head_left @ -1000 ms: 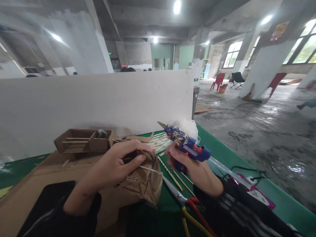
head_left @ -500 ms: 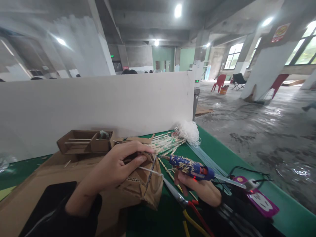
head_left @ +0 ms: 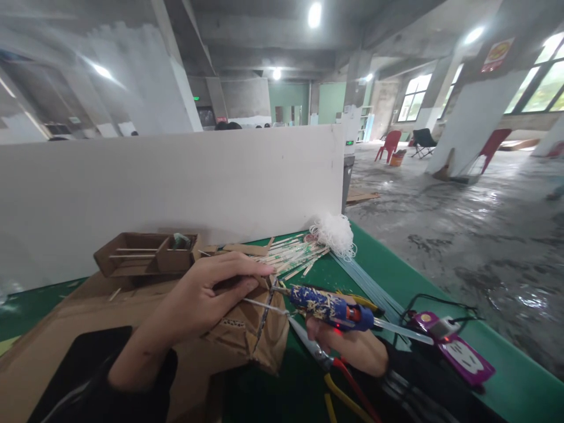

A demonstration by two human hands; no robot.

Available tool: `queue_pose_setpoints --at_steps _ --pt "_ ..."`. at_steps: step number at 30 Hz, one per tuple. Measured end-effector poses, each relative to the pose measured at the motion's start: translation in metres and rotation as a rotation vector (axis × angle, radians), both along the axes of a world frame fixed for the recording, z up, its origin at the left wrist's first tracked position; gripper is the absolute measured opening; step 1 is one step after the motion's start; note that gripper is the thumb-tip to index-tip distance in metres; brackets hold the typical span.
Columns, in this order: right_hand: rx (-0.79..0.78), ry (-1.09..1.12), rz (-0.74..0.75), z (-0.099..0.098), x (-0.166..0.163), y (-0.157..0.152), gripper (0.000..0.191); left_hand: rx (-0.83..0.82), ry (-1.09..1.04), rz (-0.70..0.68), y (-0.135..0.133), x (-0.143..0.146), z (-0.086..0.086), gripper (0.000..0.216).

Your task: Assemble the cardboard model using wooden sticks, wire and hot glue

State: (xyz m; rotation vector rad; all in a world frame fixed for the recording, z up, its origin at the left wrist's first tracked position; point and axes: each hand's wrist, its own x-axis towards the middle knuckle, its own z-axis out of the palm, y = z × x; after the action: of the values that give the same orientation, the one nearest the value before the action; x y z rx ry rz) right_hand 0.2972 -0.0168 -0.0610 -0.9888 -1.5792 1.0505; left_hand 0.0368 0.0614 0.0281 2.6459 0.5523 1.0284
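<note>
My left hand (head_left: 207,296) is closed on a small cardboard piece (head_left: 253,329) with thin skewers stuck across it, held over a larger flat cardboard sheet (head_left: 66,329). My right hand (head_left: 348,346) grips a blue hot glue gun (head_left: 330,306), its nozzle pointing left at the skewers on the cardboard piece. A clear glue stick sticks out of the gun's back end toward the right.
Red-and-yellow-handled scissors (head_left: 339,376) lie under the gun on the green table (head_left: 396,276). A pile of bamboo sticks (head_left: 291,255), a white thread tangle (head_left: 332,232), a cardboard box model (head_left: 145,252) and a purple power strip (head_left: 458,352) surround them. A white partition (head_left: 176,182) stands behind.
My right hand has lowered the glue gun from up in the air and swung its nozzle left to the cardboard piece. My left hand has stayed put.
</note>
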Motion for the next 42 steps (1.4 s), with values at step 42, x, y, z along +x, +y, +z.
queue_pose_setpoints --at_steps 42 --pt "0.214 -0.038 -0.078 -0.01 -0.008 -0.001 0.029 -0.031 0.009 0.003 0.0 0.0 0.001 0.034"
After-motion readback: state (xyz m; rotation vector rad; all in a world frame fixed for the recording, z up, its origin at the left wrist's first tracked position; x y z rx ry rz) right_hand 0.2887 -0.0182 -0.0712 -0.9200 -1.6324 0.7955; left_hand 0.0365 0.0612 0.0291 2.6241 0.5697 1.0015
